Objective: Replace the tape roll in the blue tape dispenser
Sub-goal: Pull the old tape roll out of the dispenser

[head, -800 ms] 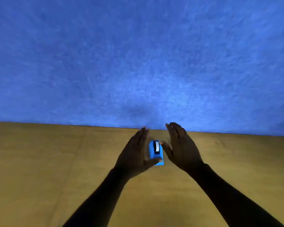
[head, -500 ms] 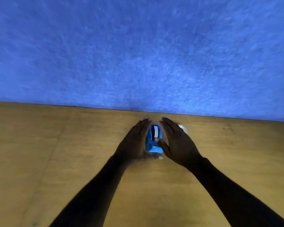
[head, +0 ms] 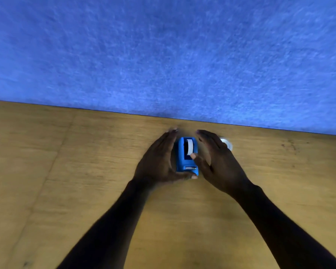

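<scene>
Blue tape dispenser (head: 183, 158): stands on the wooden table, near the table's far edge, framed between the two hands; its cutter end points toward the person, at 6 o'clock.
Wooden table (head: 66, 171): tan, grain running left to right, filling the lower half of the view.
Blue wall panel (head: 163, 55): fuzzy textured surface rising behind the table's far edge at 12 o'clock.
Left hand (head: 157, 162): at 9 o'clock of the dispenser, palm facing it, fingers straight and pointing to 12 o'clock. The thumb curls under the cutter end, its tip at the dispenser's near right corner. Loosely cupped round the body rather than clenched; whether the palm presses the side cannot be told.
Tape roll in dispenser (head: 190, 146): white strip curving over the top of the housing, seated in the dark slot.
Right hand (head: 219, 164): at 3 o'clock of the dispenser, flat and unclenched, fingers extended to 12 o'clock. Its thumb tip touches the lower end of the white tape; the palm stands apart from the housing.
Second tape roll (head: 227, 143): pale ring lying on the table beyond the right hand's fingers, at 2 o'clock of the dispenser, partly hidden by them.
</scene>
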`<action>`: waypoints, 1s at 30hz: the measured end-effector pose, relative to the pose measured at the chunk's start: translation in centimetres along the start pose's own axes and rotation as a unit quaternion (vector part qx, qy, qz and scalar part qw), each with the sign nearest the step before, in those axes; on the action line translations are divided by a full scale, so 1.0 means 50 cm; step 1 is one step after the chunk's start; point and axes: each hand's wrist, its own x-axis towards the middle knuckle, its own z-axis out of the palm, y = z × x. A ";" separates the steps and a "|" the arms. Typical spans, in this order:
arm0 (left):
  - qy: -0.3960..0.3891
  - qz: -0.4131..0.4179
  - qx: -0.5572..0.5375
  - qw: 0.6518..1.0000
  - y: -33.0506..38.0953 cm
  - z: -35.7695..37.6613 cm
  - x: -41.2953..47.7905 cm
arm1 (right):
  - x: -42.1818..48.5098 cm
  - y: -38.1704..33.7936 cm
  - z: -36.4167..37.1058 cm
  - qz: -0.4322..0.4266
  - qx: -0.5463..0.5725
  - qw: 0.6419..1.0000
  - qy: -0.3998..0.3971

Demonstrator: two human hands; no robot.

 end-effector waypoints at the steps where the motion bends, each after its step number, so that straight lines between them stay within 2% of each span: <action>1: 0.005 0.001 0.009 1.000 -0.003 0.002 0.000 | 0.000 0.003 0.002 0.005 0.000 1.000 -0.005; 15: 0.018 -0.008 0.038 0.999 -0.003 0.004 -0.011 | 0.014 -0.003 0.013 0.008 0.011 1.000 0.025; 30: 0.019 -0.005 0.038 0.999 -0.011 0.012 -0.010 | 0.045 -0.004 0.006 0.030 -0.015 0.999 -0.025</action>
